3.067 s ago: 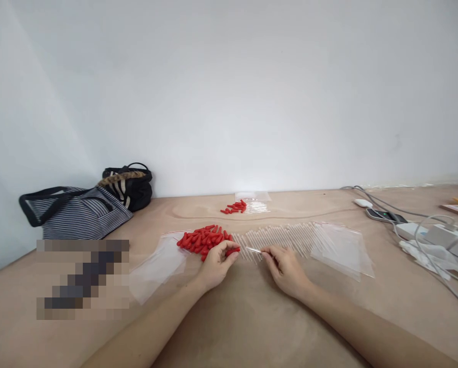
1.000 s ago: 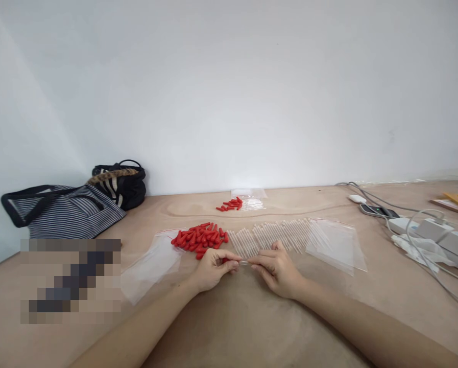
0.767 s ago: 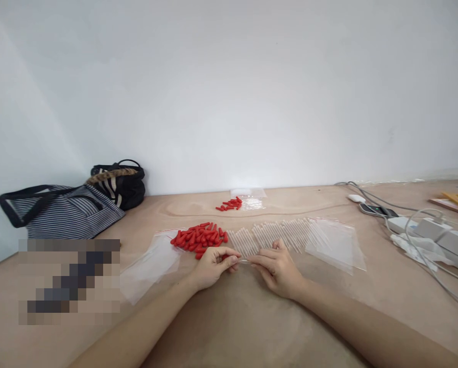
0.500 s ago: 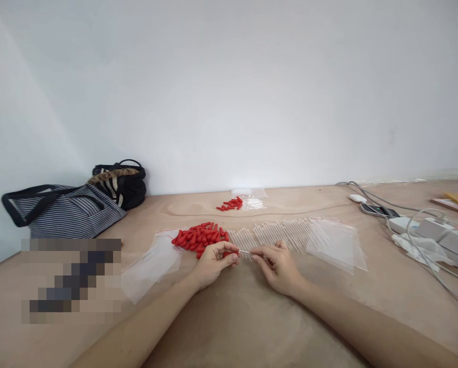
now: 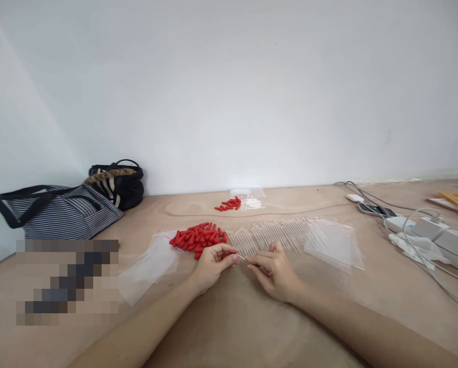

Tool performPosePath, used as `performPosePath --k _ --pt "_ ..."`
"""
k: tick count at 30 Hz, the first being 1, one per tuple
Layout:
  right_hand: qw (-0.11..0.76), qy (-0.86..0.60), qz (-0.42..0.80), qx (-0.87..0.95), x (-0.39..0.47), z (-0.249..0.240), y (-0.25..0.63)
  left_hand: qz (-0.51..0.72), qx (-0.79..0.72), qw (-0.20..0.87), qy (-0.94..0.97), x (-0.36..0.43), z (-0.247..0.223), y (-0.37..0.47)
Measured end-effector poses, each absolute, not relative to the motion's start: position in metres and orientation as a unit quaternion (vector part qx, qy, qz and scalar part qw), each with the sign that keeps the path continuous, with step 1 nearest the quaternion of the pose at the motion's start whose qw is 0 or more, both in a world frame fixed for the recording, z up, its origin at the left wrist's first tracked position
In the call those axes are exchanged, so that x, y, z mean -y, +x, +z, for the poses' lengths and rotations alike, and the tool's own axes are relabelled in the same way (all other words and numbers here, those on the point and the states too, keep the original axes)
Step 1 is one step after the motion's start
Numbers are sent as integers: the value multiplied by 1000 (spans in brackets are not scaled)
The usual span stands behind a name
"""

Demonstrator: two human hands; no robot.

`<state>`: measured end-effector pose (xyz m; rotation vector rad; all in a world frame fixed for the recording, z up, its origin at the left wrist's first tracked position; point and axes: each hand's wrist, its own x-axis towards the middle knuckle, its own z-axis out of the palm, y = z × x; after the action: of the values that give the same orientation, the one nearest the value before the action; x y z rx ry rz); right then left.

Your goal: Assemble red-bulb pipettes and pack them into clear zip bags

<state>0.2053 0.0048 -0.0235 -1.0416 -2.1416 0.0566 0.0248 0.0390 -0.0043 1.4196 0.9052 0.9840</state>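
Wood tabletop (image 5: pixel 221 327): clear tube (image 5: pixel 241 258) pinched betw. L hand (image 5: pixel 211 266) & R hand (image 5: pixel 276 273), fingertips nr. ea. other; red bulbs (image 5: pixel 198 236) heaped nr. L.

Striped bag (image 5: pixel 66 217) beside black bag (image 5: pixel 131 191).

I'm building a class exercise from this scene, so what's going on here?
A person pinches a thin clear tube between the left hand and the right hand. Whether the left hand holds anything else is hidden. Beyond the hands, a pile of red dropper-style bulbs lies on the left and a row of clear tubes on the right, with plastic bags at both outer sides. A smaller red cluster lies nearer the wall.
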Motion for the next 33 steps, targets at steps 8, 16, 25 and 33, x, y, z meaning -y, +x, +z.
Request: performPosePath --k 8,16,25,33 --pt "337 -349 -31 874 -9 -19 215 376 -363 565 638 -38 -8 24" --pt "339 -358 -15 870 -9 -19 213 353 -372 548 661 -36 -9 23" --pt "359 -409 23 839 -15 -19 216 371 -378 466 709 -38 -4 19" --pt "371 -403 3 837 -13 -23 215 388 -373 418 732 -40 -17 19"
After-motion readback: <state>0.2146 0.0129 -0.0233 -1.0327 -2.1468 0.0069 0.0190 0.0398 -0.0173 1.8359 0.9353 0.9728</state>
